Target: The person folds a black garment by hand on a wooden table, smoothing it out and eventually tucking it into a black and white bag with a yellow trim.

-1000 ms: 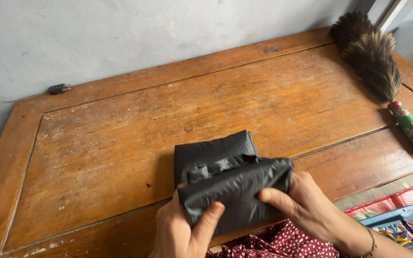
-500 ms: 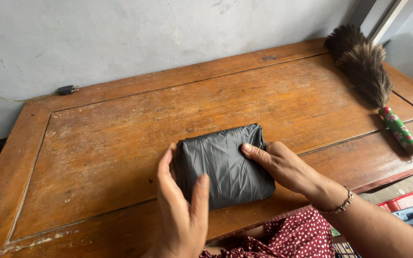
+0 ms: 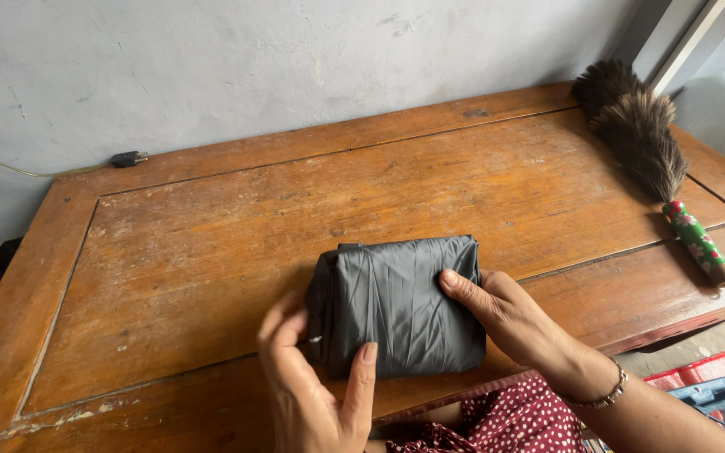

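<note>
Sheeny grey cloth bundle (image 3: 400, 306), worn wooden table (image 3: 211, 243)

- Bare wood is lying open across the table (image 3: 211, 243) from its left edge to its back edge.
- A feather duster (image 3: 644, 155) is lying along the right edge, blocking the back right corner.
- A folded grey cloth (image 3: 400, 306) is taking up the front edge's middle, with the left hand (image 3: 312, 394) and right hand (image 3: 513, 323) flanking it.
- A black plug (image 3: 127, 158) is sitting at the back left corner.

wooden table (image 3: 211, 218) | grey plaster wall (image 3: 253, 59) | daylight
</note>
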